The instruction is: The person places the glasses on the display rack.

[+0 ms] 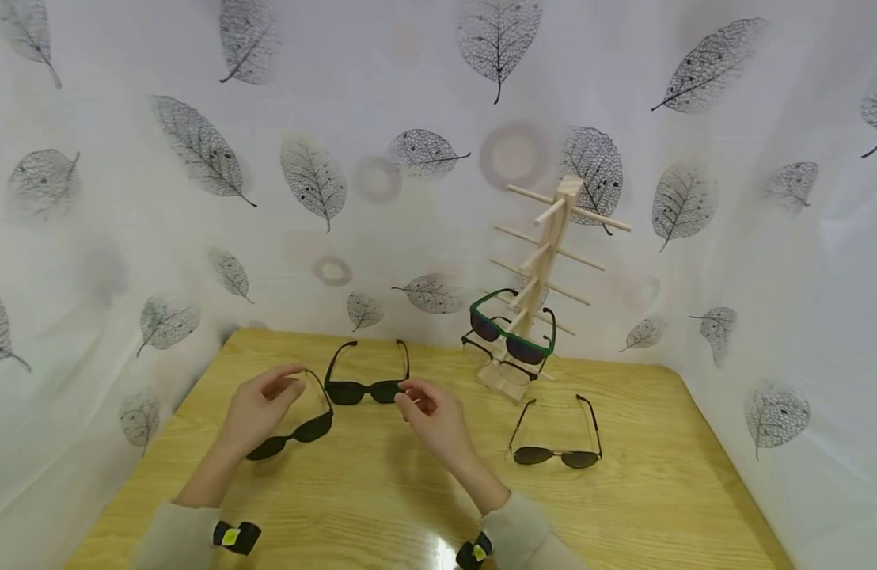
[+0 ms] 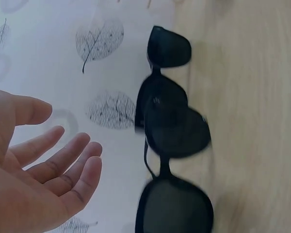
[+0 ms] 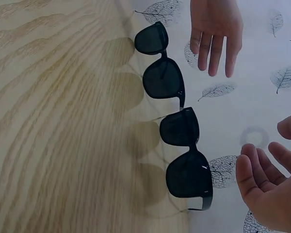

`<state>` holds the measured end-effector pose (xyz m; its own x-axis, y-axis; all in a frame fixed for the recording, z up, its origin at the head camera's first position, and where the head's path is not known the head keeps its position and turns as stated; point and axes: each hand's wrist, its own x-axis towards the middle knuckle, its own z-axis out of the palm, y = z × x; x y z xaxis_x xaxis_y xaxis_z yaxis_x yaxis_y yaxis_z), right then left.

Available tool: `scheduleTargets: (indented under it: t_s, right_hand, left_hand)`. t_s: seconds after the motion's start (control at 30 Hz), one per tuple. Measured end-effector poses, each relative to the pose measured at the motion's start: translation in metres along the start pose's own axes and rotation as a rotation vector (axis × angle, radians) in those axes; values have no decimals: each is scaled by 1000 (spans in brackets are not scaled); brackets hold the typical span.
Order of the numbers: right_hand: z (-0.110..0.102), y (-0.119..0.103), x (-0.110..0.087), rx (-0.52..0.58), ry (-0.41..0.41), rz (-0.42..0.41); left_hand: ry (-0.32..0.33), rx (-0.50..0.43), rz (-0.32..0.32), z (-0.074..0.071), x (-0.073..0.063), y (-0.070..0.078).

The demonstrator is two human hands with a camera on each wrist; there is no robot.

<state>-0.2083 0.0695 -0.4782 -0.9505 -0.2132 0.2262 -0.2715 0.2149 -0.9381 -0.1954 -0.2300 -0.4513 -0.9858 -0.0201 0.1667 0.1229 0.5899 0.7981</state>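
Note:
My left hand (image 1: 256,408) hovers over the black sunglasses (image 1: 313,428) on the left, which lie at a slant with one temple arm showing past the fingers. In the left wrist view, nothing is between the loosely bent fingers of the left hand (image 2: 48,170). A second pair of black sunglasses (image 1: 348,393) rests on the table with its temple arms pointing away. Beside its right lens is my right hand (image 1: 438,419), fingers relaxed and bent. The right wrist view shows this right hand (image 3: 271,184) apart from the black frame (image 3: 189,172), holding nothing.
A wooden rack (image 1: 545,253) with pegs stands at the back right, carrying green-framed sunglasses (image 1: 513,336) above clear-lens glasses (image 1: 517,374). Aviator-style sunglasses (image 1: 556,457) lie before it. A leaf-print sheet (image 1: 424,237) surrounds the wooden table (image 1: 645,507) at the back and sides.

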Motion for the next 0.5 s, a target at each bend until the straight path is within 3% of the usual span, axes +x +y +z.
scheduleTargets:
  t_s: [0.27,0.5]
  right_hand:
    - [17,7,6,-28,-60,-21]
    - [27,6,8,-44,-91,-13]
  left_hand:
    - [56,67,-12,-22,-31,-20]
    - [124,99,-55,-34,-48,-30]
